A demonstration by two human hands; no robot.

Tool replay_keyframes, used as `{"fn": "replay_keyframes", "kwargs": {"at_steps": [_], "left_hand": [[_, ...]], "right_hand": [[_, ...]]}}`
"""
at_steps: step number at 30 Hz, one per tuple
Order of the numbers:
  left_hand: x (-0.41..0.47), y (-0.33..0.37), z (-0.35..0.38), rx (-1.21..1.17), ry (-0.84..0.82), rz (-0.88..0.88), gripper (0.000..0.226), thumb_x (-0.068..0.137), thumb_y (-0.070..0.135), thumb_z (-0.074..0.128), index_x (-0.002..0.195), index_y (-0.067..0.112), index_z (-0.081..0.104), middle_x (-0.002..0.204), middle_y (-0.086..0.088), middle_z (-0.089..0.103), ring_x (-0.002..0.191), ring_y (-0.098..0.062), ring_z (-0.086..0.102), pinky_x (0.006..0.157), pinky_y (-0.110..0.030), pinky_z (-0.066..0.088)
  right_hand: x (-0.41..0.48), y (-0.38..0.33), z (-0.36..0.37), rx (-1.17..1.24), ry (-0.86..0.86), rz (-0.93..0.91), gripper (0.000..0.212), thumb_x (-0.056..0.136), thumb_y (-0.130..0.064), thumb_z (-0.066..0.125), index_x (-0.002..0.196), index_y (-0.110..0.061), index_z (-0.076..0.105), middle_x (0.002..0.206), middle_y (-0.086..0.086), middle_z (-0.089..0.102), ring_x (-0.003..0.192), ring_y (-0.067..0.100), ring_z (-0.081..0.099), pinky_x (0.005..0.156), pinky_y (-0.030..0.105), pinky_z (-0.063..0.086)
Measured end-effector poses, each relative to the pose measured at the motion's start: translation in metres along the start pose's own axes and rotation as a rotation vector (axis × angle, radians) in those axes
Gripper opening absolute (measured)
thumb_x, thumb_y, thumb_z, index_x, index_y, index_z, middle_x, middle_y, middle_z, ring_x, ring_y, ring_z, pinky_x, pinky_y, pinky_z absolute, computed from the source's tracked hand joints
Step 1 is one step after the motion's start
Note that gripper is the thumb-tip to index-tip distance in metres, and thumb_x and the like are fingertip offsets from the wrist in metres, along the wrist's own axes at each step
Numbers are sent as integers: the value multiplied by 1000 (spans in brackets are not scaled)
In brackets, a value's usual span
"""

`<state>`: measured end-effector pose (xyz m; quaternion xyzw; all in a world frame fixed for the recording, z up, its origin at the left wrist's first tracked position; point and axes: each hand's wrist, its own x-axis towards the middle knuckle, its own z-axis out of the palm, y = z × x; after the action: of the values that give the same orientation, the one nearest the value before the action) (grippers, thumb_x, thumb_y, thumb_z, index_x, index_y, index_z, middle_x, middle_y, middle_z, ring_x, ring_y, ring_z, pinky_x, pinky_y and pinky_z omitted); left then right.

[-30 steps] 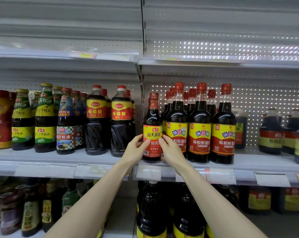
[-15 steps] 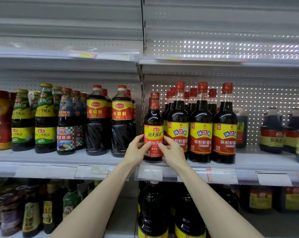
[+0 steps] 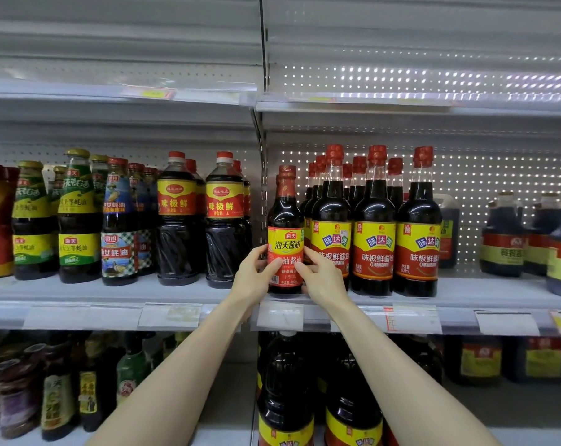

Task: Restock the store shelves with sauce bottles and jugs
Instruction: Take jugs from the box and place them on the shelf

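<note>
Red-label bottle point(image 3: 285, 239) stands upright on the middle shelf point(image 3: 459, 286), at the left end of the right-hand bay, touching or just beside the yellow-label bottles point(image 3: 374, 226). The left hand point(image 3: 251, 278) and right hand point(image 3: 322, 280) grip it from either side, fingers curled round the lower label. Its base appears to rest on the shelf near the front edge, so this placement looks almost finished, needing only a final squaring-up and letting go.

The task as a whole seems partly done. The left bay and the left end of the right bay are filled. Bare shelf shows between the yellow-label bottles and the jugs point(image 3: 501, 239) at the far right, which probably leaves room for more stock. The upper shelf's surface cannot be seen from this angle.

Counted along the front of the middle shelf:
- one red-label bottle in the hands, with what may be a second cap behind it
- three yellow-label bottles, with at least five more red caps behind them
- two wide bottles point(image 3: 224, 220) with red-and-yellow labels, with others behind
- two green-label bottles point(image 3: 79, 220)
- one blue-label bottle point(image 3: 118, 226)
- three jugs at the right, partly cut off, plus one set back behind the yellow-label row

The lower shelf point(image 3: 232, 407) holds more dark bottles, too crowded to count.
</note>
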<state>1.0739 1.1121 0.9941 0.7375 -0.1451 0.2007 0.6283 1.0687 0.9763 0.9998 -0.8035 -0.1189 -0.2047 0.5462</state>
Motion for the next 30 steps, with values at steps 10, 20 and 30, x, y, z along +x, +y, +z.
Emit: {"fn": "replay_keyframes", "kwargs": {"at_steps": [10, 20, 30], "left_hand": [[-3, 11, -2, 43, 5, -13, 51, 97, 24, 53, 145, 14, 35, 134, -11, 55, 119, -21, 54, 89, -31, 45], [-39, 44, 4, 102, 141, 11, 52, 96, 32, 55, 142, 13, 39, 125, -4, 53, 108, -14, 50, 88, -29, 43], [-121, 85, 111, 127, 101, 44, 52, 92, 38, 58, 138, 16, 44, 119, -2, 55, 110, -17, 54, 92, -30, 45]], "right_hand": [[-12, -7, -6, 74, 37, 16, 54, 96, -22, 56, 146, -13, 38, 137, 11, 53, 125, 23, 52, 102, 45, 48], [-41, -7, -51, 68, 84, -43, 48, 93, -29, 61, 137, -14, 49, 125, 6, 62, 110, 15, 57, 98, 39, 50], [-96, 35, -191, 135, 53, -31, 45, 94, -36, 59, 131, -12, 53, 113, 2, 62, 106, 19, 61, 92, 39, 53]]}}
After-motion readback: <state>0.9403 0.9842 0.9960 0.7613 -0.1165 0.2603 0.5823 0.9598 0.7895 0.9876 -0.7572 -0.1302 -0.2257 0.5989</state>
